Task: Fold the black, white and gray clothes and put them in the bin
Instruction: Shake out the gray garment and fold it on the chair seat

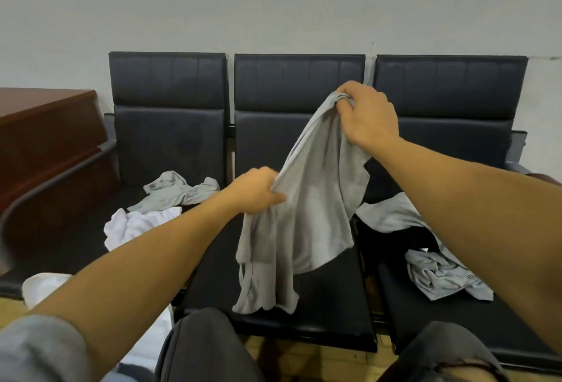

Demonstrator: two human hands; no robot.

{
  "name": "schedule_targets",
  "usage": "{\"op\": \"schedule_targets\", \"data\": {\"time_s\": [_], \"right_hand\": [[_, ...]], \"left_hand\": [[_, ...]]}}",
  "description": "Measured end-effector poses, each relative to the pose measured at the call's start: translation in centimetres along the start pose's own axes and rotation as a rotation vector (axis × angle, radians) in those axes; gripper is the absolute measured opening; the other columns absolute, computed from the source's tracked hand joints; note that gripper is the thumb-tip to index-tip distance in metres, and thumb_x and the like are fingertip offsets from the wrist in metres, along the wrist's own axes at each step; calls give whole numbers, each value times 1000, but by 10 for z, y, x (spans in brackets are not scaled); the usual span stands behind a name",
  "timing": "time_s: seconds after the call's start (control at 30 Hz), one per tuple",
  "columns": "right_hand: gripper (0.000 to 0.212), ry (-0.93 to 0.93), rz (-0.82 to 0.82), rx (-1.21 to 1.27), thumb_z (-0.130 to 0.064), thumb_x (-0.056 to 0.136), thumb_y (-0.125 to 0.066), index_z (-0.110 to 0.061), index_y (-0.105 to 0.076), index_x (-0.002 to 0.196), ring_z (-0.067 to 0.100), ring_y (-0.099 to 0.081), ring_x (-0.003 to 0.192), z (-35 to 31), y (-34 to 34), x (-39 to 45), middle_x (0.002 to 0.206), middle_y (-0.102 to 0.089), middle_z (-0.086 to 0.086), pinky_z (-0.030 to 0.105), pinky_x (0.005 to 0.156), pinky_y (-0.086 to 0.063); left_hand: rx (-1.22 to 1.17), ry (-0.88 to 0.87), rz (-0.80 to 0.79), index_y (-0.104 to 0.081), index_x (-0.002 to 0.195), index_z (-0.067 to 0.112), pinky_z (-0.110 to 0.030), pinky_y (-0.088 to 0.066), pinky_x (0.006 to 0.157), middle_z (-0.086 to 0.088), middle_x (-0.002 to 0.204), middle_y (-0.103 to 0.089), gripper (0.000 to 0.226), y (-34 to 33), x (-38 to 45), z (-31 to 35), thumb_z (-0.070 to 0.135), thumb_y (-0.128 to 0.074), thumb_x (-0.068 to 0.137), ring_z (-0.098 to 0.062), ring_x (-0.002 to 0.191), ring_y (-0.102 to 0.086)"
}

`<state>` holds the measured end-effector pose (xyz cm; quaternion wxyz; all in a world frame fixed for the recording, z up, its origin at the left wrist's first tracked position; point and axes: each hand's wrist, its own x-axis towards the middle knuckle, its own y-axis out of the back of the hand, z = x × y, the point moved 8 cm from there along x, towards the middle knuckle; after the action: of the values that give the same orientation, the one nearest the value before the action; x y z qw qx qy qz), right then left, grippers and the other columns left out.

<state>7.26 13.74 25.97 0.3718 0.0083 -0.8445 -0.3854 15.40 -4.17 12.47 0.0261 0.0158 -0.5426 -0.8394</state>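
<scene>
I hold a gray garment (307, 208) up in the air over the middle seat. My right hand (366, 115) grips its top edge high up, and my left hand (257, 190) pinches its left side lower down. The cloth hangs loose, its lower hem near the seat's front. On the left seat lie a crumpled gray garment (176, 191) and a white one (137, 226). The right seat holds a pile of gray clothes (438, 272) with a black garment (392, 238) among them. A white object (45, 286) at the lower left may be the bin; I cannot tell.
A row of three dark padded chairs (298, 86) stands against a pale wall. A reddish-brown wooden cabinet (45, 126) is at the left. My knees in dark trousers (206, 348) are close to the seat fronts. The floor is wooden.
</scene>
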Motion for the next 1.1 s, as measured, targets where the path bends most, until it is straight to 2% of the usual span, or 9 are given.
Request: {"op": "schedule_targets", "data": {"time_s": [0.13, 0.27, 0.37, 0.43, 0.6, 0.7, 0.8, 0.97, 1.1], "right_hand": [[25, -141, 52, 26, -33, 107, -41, -20, -62, 110, 20, -53, 83, 20, 7, 3, 96, -58, -2, 35, 71, -39], [47, -328, -118, 117, -41, 105, -47, -16, -46, 65, 21, -44, 56, 47, -8, -6, 64, -47, 3, 33, 54, -33], [34, -577, -330, 283, -36, 105, -47, -8, -59, 91, 23, -57, 68, 63, -36, -27, 78, -59, 8, 32, 57, -43], [25, -704, -350, 445, -26, 105, -47, -7, -59, 112, 28, -64, 78, 64, -50, -39, 93, -65, 13, 33, 64, -50], [31, -769, -293, 788, 0, 98, -41, -16, -48, 73, 21, -49, 59, 40, -78, -47, 70, -48, 7, 34, 59, -43], [25, -804, -298, 895, -9, 103, -41, -21, -63, 102, 24, -59, 84, 31, -92, -56, 95, -59, 8, 38, 75, -52], [38, -800, -240, 854, -9, 103, -39, -26, -72, 108, 32, -62, 100, 42, -87, -57, 113, -62, 11, 44, 87, -57], [33, -731, -91, 613, -6, 101, -46, -23, -72, 90, 34, -63, 107, 96, -50, -48, 114, -67, 13, 48, 100, -53], [42, -407, -399, 141, -44, 105, -49, -9, -71, 96, 24, -63, 83, 103, -47, -64, 88, -65, 9, 33, 67, -46]], "left_hand": [[-102, 123, -17, -65, 85, 8, -38, -49, 70, -10, 84, -67, 28, -11, -1, -42, 29, -56, 101, -27, 77, -64], [-304, 215, 342, -67, 83, 10, -38, -46, 68, -9, 81, -65, 26, 22, 7, -70, 24, -56, 102, -31, 83, -62], [-404, 230, 418, -67, 113, 15, -39, -50, 84, -3, 104, -64, 20, 33, 21, -65, 26, -59, 99, -26, 101, -60], [-294, 167, 393, -55, 135, 21, -42, -48, 98, -1, 121, -56, 48, 28, 25, -38, 40, -66, 92, -23, 112, -55], [-635, -110, 95, -55, 131, 33, -13, -51, 76, 19, 111, -65, 59, -42, -5, 55, 48, -81, 81, 1, 99, -65], [-551, -52, 159, -52, 132, 32, -28, -59, 84, 18, 112, -67, 51, -78, -7, 51, 36, -77, 87, -5, 104, -66], [-512, 115, 179, -63, 113, 23, -43, -60, 85, 4, 101, -70, 15, -93, -4, 20, 24, -60, 99, -15, 94, -69], [-318, 243, 64, -60, 84, 13, -43, -54, 74, -7, 86, -66, 15, -111, -12, -42, 18, -55, 97, -25, 81, -65], [-421, 219, 203, -52, 72, 19, -37, -42, 67, 2, 74, -57, 30, -90, -14, -55, 9, -49, 100, -15, 71, -54]]}}
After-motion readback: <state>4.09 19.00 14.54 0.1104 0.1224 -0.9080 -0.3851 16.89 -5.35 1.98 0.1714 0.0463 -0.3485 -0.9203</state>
